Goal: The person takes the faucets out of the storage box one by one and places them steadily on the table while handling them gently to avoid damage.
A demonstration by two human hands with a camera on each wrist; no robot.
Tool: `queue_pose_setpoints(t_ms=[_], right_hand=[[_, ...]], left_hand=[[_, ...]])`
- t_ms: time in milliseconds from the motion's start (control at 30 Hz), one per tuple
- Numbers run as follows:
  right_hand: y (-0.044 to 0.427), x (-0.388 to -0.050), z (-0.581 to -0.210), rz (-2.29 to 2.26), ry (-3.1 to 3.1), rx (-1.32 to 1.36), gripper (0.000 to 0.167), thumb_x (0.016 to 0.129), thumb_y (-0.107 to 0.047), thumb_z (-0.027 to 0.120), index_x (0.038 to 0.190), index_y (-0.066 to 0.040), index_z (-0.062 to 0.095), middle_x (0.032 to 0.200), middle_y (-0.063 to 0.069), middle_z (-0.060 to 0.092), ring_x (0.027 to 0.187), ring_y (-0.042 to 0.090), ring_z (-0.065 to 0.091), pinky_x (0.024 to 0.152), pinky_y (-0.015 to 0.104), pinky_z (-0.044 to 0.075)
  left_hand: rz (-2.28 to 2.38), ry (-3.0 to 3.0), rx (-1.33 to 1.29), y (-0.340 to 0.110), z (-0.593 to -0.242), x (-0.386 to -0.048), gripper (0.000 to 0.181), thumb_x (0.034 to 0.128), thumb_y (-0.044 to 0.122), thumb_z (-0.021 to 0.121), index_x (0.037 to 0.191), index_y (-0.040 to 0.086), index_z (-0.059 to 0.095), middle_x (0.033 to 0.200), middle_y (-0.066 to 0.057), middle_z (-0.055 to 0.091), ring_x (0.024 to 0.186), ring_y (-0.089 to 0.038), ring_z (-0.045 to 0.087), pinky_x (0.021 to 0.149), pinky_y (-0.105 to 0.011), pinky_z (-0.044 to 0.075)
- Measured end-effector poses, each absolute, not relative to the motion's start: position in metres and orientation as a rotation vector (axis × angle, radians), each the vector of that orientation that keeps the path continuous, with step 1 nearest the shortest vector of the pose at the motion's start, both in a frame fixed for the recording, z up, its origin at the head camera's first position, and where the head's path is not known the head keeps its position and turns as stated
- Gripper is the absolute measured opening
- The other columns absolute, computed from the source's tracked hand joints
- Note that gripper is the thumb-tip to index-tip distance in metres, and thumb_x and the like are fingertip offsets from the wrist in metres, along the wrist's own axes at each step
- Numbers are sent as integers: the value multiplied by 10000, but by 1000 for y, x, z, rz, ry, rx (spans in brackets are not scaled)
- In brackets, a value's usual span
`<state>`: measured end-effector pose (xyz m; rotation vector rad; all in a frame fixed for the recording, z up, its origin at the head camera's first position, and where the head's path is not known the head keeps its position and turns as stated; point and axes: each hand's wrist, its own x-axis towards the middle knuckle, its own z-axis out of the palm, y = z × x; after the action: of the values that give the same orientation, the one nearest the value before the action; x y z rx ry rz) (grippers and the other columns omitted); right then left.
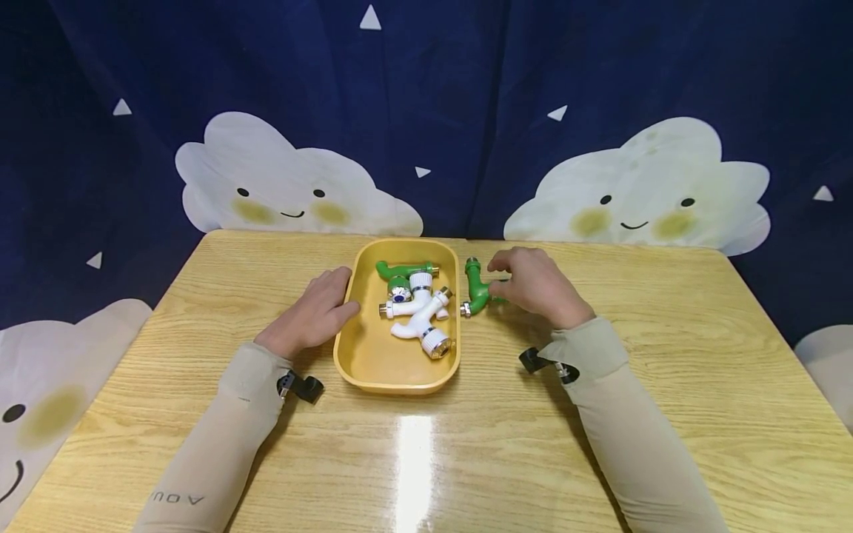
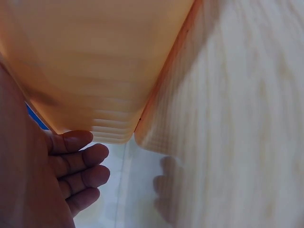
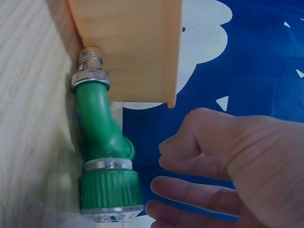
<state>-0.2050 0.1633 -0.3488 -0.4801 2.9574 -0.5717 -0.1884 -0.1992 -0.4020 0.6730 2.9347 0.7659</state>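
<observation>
My left hand [image 1: 313, 312] rests at the left side of a yellow tray [image 1: 380, 364], thumb over its rim. In the left wrist view the fingers [image 2: 81, 161] are loosely bent by the outer wall. Inside the tray lie a green faucet [image 1: 406, 271] and two white faucets [image 1: 402, 309], the front white faucet [image 1: 421, 321] overlapping the other. Another green faucet [image 1: 476, 287] lies on the table against the tray's right side. Over its handle end hovers my right hand [image 1: 538, 289], thumb and fingers apart. The right wrist view shows a gap between them and the faucet [image 3: 102, 118].
The wooden table [image 1: 673, 355] extends around the tray on all sides. Behind its far edge hangs a dark blue curtain [image 1: 460, 111] with white clouds and triangles. Each wrist carries a small black camera mount [image 1: 306, 388].
</observation>
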Motion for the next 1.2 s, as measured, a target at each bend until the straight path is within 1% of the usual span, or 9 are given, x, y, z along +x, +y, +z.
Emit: queue_pose_setpoints(t_ms=[167, 333, 633, 767, 867, 1200], right_hand=[[162, -203, -345, -585, 2986, -505, 388, 873, -182, 673, 1237, -58, 723, 1235, 175, 733, 1119, 346, 684, 947, 509, 542], [160, -200, -341, -602, 2995, -517, 388, 872, -177, 674, 1234, -49, 727, 1237, 165, 734, 1127, 352, 685, 954, 506, 542], [156, -195, -335, -592, 3018, -575, 363, 908, -206, 673, 1232, -54, 733, 1239, 146, 738, 1118, 353, 694, 938, 503, 548], [153, -193, -331, -585, 3032, -598, 350, 916, -207, 681, 1229, -60, 737, 1249, 128, 735, 1130, 339, 690, 958, 502, 544], [151, -190, -329, -592, 3046, -610, 350, 907, -206, 683, 1222, -65, 743, 1259, 112, 735, 1137, 318, 692, 971, 493, 545], [145, -183, -322, -600, 3078, -623, 363, 863, -184, 686, 1202, -70, 748, 1260, 97, 737, 1124, 284, 697, 957, 467, 552]], left_hand=[[766, 2933, 675, -199, -401, -187, 299, 959, 238, 490, 1172, 30, 518, 1028, -133, 552, 980, -296, 463, 899, -429, 355], [771, 2932, 668, -199, -401, -188, 295, 956, 236, 486, 1166, 30, 518, 1025, -132, 551, 984, -297, 459, 905, -428, 349], [778, 2931, 670, -199, -401, -187, 287, 955, 233, 487, 1156, 31, 522, 1019, -129, 551, 975, -294, 457, 895, -419, 346], [776, 2930, 670, -199, -400, -187, 287, 955, 232, 486, 1154, 29, 526, 1013, -126, 551, 970, -291, 456, 891, -414, 345], [776, 2931, 671, -198, -400, -188, 288, 953, 232, 488, 1153, 28, 527, 1006, -125, 547, 967, -289, 455, 885, -411, 344], [768, 2937, 679, -199, -401, -188, 292, 958, 244, 490, 1153, 30, 521, 1006, -127, 544, 961, -292, 459, 875, -413, 352]])
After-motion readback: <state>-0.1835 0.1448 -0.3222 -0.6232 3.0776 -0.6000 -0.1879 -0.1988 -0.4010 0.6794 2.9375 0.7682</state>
